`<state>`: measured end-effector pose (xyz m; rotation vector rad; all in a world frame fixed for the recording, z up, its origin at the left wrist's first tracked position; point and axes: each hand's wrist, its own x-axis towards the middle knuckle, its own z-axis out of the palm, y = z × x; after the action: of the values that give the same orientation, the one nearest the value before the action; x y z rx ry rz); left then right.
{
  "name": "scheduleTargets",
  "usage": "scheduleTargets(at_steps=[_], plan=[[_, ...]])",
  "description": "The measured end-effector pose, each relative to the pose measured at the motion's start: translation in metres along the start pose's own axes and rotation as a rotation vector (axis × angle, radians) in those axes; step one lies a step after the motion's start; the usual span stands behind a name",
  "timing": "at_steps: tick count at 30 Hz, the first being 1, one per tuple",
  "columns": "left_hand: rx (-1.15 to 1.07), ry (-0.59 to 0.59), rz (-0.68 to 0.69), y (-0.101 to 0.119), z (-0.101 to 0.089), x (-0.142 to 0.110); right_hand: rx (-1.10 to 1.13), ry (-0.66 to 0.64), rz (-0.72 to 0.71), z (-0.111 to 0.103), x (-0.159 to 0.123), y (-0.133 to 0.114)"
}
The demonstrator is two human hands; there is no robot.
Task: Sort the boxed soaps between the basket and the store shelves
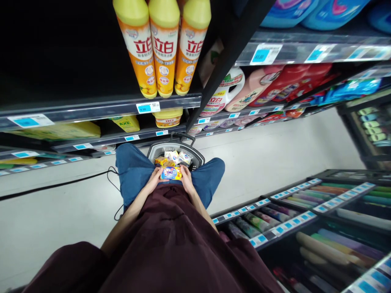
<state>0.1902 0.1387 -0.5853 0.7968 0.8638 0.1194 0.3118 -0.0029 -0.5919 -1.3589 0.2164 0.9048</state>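
Between my two hands is a blue and yellow OMO soap pack (171, 173), its label facing up. My left hand (156, 178) is closed on its left end, and my right hand (186, 177) grips the right end. Just beyond the pack, a grey shopping basket (198, 152) with a black handle stands on the floor between my knees. Inside it lie several small packs, among them a white pack (185, 157) and a yellow pack (160, 161). The basket's near side is hidden by the pack and my hands.
Three yellow dish soap bottles (165, 57) stand on the shelf (104, 106) ahead. To the right are laundry detergent bottles (224, 91). Another shelf unit (275, 232) flanks me on the right, behind. A black cable (61, 187) crosses the pale floor (275, 150) at left.
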Motion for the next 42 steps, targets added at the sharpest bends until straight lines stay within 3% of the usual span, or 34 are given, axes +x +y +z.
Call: scheduleTargets(at_steps=[24,42], plan=[[-0.01,-0.027,-0.004,-0.0023,-0.0024,-0.0007,0.026,-0.019,-0.024,-0.0029,0.0018,0.0025],[-0.056,-0.024,-0.084,-0.0023,-0.0041,0.0041,-0.11,0.014,-0.064,-0.0024,-0.0046,-0.0036]])
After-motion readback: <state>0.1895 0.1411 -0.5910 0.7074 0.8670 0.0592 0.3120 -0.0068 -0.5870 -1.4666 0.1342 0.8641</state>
